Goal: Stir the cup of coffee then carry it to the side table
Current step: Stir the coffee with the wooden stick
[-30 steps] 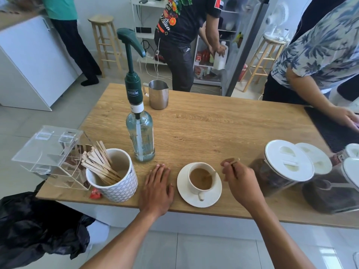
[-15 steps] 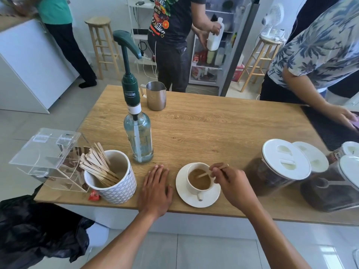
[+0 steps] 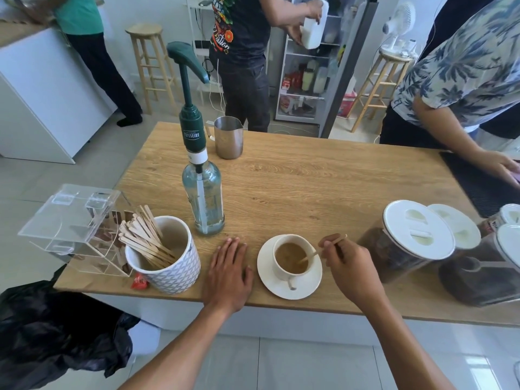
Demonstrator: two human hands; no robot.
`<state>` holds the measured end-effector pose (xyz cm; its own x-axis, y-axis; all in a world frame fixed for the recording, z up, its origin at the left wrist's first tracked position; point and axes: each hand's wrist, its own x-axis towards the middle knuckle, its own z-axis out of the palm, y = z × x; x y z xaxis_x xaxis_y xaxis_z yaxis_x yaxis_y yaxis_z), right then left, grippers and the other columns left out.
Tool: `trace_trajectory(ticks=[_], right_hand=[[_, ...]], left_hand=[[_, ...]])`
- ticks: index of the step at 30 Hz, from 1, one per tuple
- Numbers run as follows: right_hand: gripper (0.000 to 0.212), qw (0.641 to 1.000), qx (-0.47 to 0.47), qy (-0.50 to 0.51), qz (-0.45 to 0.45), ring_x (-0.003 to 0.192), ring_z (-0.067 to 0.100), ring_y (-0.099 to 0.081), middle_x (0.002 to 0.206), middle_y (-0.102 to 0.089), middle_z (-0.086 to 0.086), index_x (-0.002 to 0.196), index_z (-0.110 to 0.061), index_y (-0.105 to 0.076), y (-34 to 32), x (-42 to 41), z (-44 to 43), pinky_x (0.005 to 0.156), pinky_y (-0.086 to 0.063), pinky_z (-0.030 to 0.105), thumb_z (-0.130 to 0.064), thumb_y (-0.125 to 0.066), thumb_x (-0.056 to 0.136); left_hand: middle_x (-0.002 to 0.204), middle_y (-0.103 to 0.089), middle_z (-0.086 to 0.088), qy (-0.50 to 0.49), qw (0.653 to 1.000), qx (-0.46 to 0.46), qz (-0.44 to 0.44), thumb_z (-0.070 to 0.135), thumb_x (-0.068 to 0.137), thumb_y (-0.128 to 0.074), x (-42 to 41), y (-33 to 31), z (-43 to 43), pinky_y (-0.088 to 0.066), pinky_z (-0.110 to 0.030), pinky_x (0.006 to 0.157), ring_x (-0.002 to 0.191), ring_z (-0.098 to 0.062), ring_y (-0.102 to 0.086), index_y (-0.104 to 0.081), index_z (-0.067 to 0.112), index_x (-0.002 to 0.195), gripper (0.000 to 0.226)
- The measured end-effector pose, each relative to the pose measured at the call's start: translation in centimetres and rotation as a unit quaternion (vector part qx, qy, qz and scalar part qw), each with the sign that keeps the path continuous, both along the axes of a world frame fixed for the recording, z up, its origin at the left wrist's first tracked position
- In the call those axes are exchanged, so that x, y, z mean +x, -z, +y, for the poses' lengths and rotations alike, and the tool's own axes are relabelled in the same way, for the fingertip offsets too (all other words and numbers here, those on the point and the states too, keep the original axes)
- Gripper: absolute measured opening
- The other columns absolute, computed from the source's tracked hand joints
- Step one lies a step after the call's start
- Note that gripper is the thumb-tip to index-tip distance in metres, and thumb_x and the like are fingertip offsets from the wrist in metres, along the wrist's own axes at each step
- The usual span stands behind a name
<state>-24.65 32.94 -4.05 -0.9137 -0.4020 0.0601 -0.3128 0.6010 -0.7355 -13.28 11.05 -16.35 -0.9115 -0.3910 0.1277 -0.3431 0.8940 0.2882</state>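
Observation:
A white cup of coffee (image 3: 282,273) stands on a white saucer (image 3: 312,285) near the front edge of the wooden table (image 3: 309,181). My right hand (image 3: 347,266) is just right of the cup and pinches a thin wooden stir stick (image 3: 315,253), whose lower end dips into the coffee. My left hand (image 3: 228,270) lies flat on the table to the left of the saucer, fingers apart, holding nothing.
A patterned mug of several wooden sticks (image 3: 166,257) and a clear plastic box (image 3: 70,220) sit at the left. A syrup pump bottle (image 3: 201,178) and a steel jug (image 3: 228,137) stand behind. Lidded jars (image 3: 410,237) crowd the right. Three people stand around the table.
My right hand moved left to the cup and put the stick's tip into the coffee. The stick's tip has since shifted to the cup's right side. My left hand stayed flat.

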Motion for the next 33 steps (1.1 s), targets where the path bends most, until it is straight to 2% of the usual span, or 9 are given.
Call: trace_trajectory(ticks=[4, 7, 11, 15, 18, 20, 24, 30, 33], right_hand=[[0.016, 1.000, -0.007, -0.019, -0.007, 0.070, 0.007, -0.068, 0.079, -0.073, -0.007, 0.093, -0.028, -0.068, 0.0, -0.1, -0.7, 0.071, -0.057, 0.039, -0.022, -0.054, 0.099], [0.018, 0.998, -0.010, -0.054, -0.026, 0.068, 0.008, -0.068, 0.081, -0.074, -0.007, 0.087, -0.037, -0.066, 0.5, 0.6, -0.9, 0.069, -0.057, 0.042, -0.025, -0.057, 0.098], [0.021, 0.998, -0.032, -0.030, -0.043, 0.067, 0.006, -0.068, 0.076, -0.072, -0.007, 0.085, -0.027, -0.068, 0.5, 0.8, 0.1, 0.069, -0.058, 0.042, -0.018, -0.054, 0.097], [0.018, 1.000, -0.019, -0.010, -0.004, 0.070, 0.012, -0.068, 0.081, -0.072, -0.006, 0.087, -0.029, -0.066, 0.2, 0.0, 0.1, 0.070, -0.057, 0.045, -0.022, -0.053, 0.098], [0.023, 0.999, -0.025, -0.046, -0.011, 0.069, 0.007, -0.067, 0.090, -0.073, -0.009, 0.084, -0.038, -0.062, 0.2, 0.3, -0.5, 0.070, -0.057, 0.040, -0.021, -0.056, 0.098], [0.025, 0.997, -0.021, -0.066, -0.027, 0.068, 0.007, -0.067, 0.089, -0.074, -0.008, 0.082, -0.042, -0.061, 0.3, 0.9, -0.3, 0.069, -0.057, 0.041, -0.022, -0.057, 0.097], [0.016, 0.998, -0.024, -0.049, -0.034, 0.068, 0.004, -0.067, 0.081, -0.072, -0.009, 0.089, -0.028, -0.068, 0.1, 1.0, 1.0, 0.069, -0.058, 0.040, -0.020, -0.057, 0.097], [0.016, 0.999, -0.032, -0.033, 0.008, 0.069, 0.005, -0.066, 0.081, -0.071, -0.010, 0.094, -0.030, -0.067, -0.8, 0.2, 0.7, 0.068, -0.056, 0.031, -0.019, -0.056, 0.097], [0.016, 0.997, -0.016, -0.071, 0.008, 0.071, 0.006, -0.067, 0.088, -0.072, -0.012, 0.092, -0.036, -0.066, 0.1, 0.9, 0.2, 0.068, -0.057, 0.038, -0.023, -0.057, 0.097]], left_hand=[[0.156, -0.037, -0.003, -0.003, 1.000, 0.004, 0.002, 0.039, 0.095, -0.033, 0.1, 0.2, -0.1, -0.015, -0.037, 0.121, 0.148, -0.018, -0.021, -0.043, 0.017, 0.145, 0.056], [0.157, -0.035, -0.002, -0.002, 1.000, 0.009, 0.000, 0.040, 0.095, -0.033, 0.1, 0.2, 0.1, -0.017, -0.038, 0.121, 0.148, -0.017, -0.020, -0.041, 0.018, 0.146, 0.056], [0.157, -0.036, -0.002, -0.005, 1.000, 0.009, 0.001, 0.040, 0.095, -0.031, 0.0, 0.1, 0.0, -0.018, -0.039, 0.121, 0.148, -0.018, -0.021, -0.042, 0.018, 0.146, 0.056], [0.156, -0.038, -0.003, -0.004, 1.000, 0.005, 0.001, 0.040, 0.095, -0.032, 0.0, 0.3, -0.2, -0.022, -0.041, 0.120, 0.148, -0.019, -0.023, -0.044, 0.017, 0.145, 0.057], [0.155, -0.038, -0.003, -0.003, 1.000, 0.007, -0.001, 0.040, 0.094, -0.033, 0.1, 0.4, -0.1, -0.022, -0.041, 0.120, 0.147, -0.018, -0.023, -0.044, 0.017, 0.144, 0.056], [0.156, -0.037, -0.002, -0.002, 1.000, 0.007, -0.003, 0.040, 0.094, -0.032, 0.1, 0.3, 0.0, -0.021, -0.040, 0.121, 0.148, -0.018, -0.022, -0.044, 0.018, 0.145, 0.056], [0.155, -0.038, -0.003, -0.003, 1.000, 0.007, 0.000, 0.040, 0.093, -0.032, 0.1, 0.1, -0.1, -0.019, -0.039, 0.120, 0.147, -0.018, -0.023, -0.045, 0.017, 0.144, 0.057], [0.153, -0.042, -0.004, -0.002, 1.000, 0.009, 0.010, 0.039, 0.092, -0.034, 0.2, 0.3, 0.0, -0.020, -0.039, 0.119, 0.146, -0.020, -0.028, -0.048, 0.016, 0.141, 0.056], [0.152, -0.042, -0.004, 0.001, 1.000, 0.010, 0.011, 0.039, 0.092, -0.033, 0.1, 0.3, -0.1, -0.023, -0.041, 0.119, 0.145, -0.021, -0.029, -0.049, 0.016, 0.140, 0.056]])
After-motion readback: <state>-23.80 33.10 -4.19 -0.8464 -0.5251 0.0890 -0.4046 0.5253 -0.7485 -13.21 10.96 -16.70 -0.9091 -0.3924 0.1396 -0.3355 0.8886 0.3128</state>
